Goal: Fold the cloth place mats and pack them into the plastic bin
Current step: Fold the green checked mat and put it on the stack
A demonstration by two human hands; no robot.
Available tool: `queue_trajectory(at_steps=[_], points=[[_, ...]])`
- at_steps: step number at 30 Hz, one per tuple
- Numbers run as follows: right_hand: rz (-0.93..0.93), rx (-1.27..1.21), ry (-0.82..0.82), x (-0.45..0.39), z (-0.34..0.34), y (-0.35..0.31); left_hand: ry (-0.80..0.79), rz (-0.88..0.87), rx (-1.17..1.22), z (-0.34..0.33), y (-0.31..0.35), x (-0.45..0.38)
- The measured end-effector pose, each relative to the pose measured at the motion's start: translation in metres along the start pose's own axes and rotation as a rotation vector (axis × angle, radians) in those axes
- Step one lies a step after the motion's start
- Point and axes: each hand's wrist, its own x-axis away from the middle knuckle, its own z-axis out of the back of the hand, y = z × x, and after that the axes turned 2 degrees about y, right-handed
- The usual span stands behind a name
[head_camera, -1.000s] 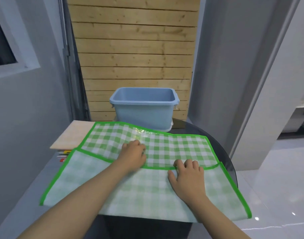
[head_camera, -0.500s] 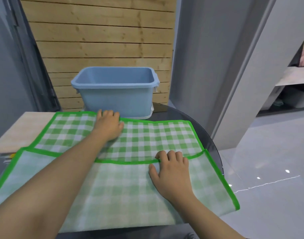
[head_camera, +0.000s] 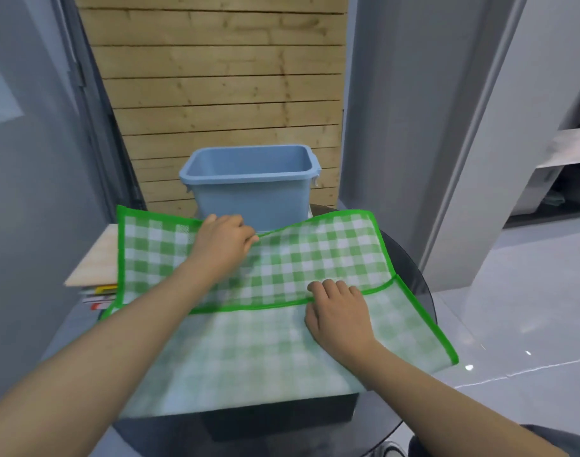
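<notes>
Before the bin (head_camera: 249,189), place mat (head_camera: 282,341) crosswise

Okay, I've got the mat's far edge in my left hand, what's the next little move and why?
Probably draw the left hand toward you, carrying the far edge of the mat over to the near edge. That hand pinches the raised far edge in front of the bin, while the right hand lies on the mat at the earlier fold's hem, pinning it down.

Your left hand (head_camera: 223,239) reaches forward, arm outstretched, fingers curled and pinching. Your right hand (head_camera: 339,316) lies palm down nearer you, fingers bent at the tips.
</notes>
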Motion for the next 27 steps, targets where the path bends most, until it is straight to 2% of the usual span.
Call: queue_trajectory(at_steps=[3, 7, 11, 13, 16, 25, 27], points=[[0.125, -0.047, 0.138, -0.007, 0.015, -0.008, 0.08, -0.01, 0.017, 0.029, 0.011, 0.02], [0.081, -0.215, 0.364, -0.027, 0.054, -0.018, 0.139, -0.017, 0.044, 0.058, 0.029, 0.051], [0.171, -0.235, 0.398, -0.031, 0.086, -0.015, 0.111, -0.036, 0.104, 0.071, 0.048, 0.084], [0.23, -0.235, 0.309, -0.023, 0.092, -0.009, 0.086, -0.034, 0.14, 0.074, 0.057, 0.102], [0.296, -0.319, 0.054, -0.002, 0.092, 0.0, 0.044, -0.015, 0.188, 0.075, 0.066, 0.127], [0.31, -0.368, -0.554, 0.032, 0.085, -0.002, -0.16, 0.046, 0.303, 0.07, 0.079, 0.185], [0.318, -0.36, -0.625, 0.036, 0.081, -0.004, -0.241, 0.073, 0.332, 0.067, 0.083, 0.188]])
